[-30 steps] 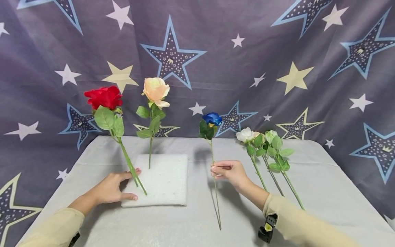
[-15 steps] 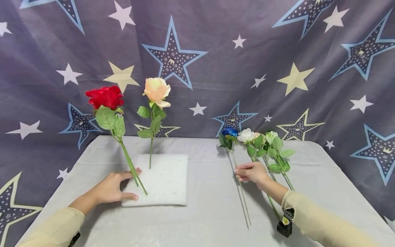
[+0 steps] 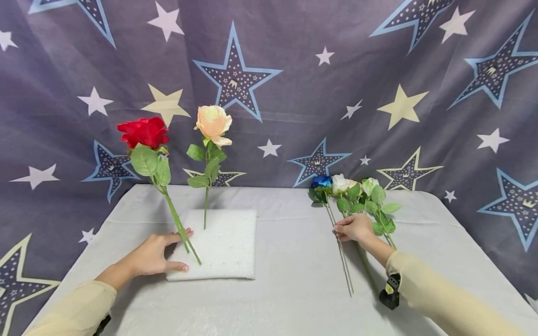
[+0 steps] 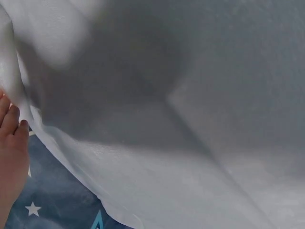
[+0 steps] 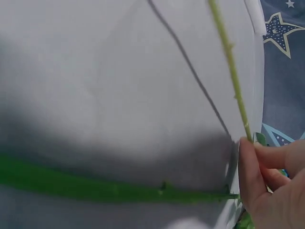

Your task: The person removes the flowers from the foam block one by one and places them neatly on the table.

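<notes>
In the head view my right hand point(image 3: 357, 228) pinches the thin stem of a blue rose point(image 3: 322, 182) between thumb and fingers. The rose lies low and slanted, its bloom beside a white rose point(image 3: 339, 184). The right wrist view shows the pinched stem point(image 5: 233, 76) rising from the fingertips, with its shadow alongside. My left hand point(image 3: 149, 255) rests on the left side of a white foam block point(image 3: 227, 247), thumb and fingers spread apart. A red rose point(image 3: 145, 132) and a peach rose point(image 3: 213, 122) stand in the block, the red one leaning left.
A pale green-white rose point(image 3: 370, 185) lies at the back right, beside another partly hidden bloom. A thick green stem point(image 5: 95, 188) runs past my right hand. The tablecloth point(image 3: 286, 298) is light grey, and a star-patterned curtain point(image 3: 269, 70) hangs behind the table.
My right hand has carried the blue rose to the right and lowered it from upright to beside the white rose. The left hand and the foam block have stayed in place.
</notes>
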Demonstrator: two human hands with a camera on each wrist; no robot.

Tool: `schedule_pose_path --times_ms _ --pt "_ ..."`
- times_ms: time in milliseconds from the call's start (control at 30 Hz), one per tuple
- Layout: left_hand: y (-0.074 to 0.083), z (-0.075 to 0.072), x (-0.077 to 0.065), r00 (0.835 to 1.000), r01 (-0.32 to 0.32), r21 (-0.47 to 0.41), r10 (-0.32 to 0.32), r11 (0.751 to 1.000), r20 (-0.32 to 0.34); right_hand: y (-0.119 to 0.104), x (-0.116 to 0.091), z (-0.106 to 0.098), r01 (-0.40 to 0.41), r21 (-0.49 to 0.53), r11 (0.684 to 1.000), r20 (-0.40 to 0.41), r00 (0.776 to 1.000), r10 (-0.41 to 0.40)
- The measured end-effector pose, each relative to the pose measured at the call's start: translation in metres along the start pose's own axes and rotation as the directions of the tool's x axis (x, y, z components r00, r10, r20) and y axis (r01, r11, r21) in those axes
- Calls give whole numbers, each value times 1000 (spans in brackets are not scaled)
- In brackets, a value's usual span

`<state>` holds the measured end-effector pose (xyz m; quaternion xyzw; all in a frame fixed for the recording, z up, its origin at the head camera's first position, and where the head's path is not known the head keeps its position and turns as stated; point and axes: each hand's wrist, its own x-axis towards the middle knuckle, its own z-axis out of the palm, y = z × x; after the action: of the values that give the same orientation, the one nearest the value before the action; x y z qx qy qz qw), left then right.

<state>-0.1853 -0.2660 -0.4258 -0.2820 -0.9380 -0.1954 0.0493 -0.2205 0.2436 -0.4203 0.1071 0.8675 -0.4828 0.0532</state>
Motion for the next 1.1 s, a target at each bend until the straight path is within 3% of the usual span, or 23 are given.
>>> schedule_pose_path --times_ms 167,433,633,800,1100 --pt "0 1 0 1000 0 1 0 1000 -3 -1 2 1 34 -151 988 -36 999 -40" --pt "-1 1 0 1000 2 -1 -2 1000 -2 -6 1 -1 126 -323 938 -54 987 -151" --pt "0 1 1 1000 -11 14 11 1000 -4 -12 0 -5 137 -369 919 -75 981 -176" --pt "-1 2 3 999 -29 32 30 999 -15 -27 1 -4 185 -429 884 -68 969 -236" --pt "0 1 1 1000 -10 31 11 999 -14 -59 0 30 212 -351 912 -44 969 -242"
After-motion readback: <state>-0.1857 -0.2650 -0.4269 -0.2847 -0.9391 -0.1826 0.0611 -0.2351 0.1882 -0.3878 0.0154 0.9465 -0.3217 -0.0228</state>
